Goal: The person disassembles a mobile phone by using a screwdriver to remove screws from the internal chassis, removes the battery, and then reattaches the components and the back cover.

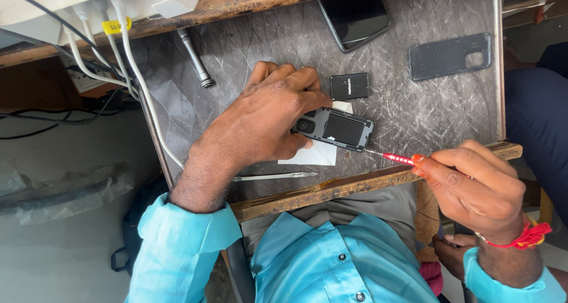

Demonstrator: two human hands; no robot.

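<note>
While left hand (266, 120) pins matte opened phone (334, 128), right hand (473, 188) pinches slim red screwdriver (397, 158)

The opened phone (334, 128) lies on a paper slip (313, 154) on the table (414, 120), under the left hand (266, 117). The battery (349, 86) lies just behind it, with the back cover (449, 56) farther right. The right hand (473, 188) holds a screwdriver (393, 157) at the phone's right end; tweezers (275, 176) lie near the table's front edge.

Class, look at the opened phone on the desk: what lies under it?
A white paper sheet lies under the phone, showing below it and at its upper edge. The left hand pins the phone's left end, so whatever is beneath there is hidden.
</note>
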